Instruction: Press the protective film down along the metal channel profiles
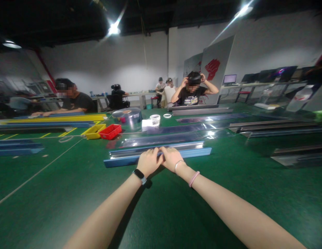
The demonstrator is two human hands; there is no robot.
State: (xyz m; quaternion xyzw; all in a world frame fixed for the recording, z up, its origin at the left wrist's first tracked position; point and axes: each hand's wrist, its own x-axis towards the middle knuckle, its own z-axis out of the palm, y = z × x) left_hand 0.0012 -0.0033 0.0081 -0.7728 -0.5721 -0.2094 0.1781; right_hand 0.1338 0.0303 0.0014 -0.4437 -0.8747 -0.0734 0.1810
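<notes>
Green tabletop [59,204] past both ends of blue channel [132,160] — left hand [150,162], right hand [173,158] over middle, fingers meeting; grip indiscernible.

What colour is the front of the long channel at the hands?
The long channel is blue in front, clearest in the head view.

The near blue channel [196,153] is finished smooth outside and mirror-bright inside. Farther off, glossy, transparent plastic is seen in a film strip [164,139]. Smooth plastic is shown by the red bin [110,131] at left; the green tabletop [67,197] is softly sheened.
</notes>
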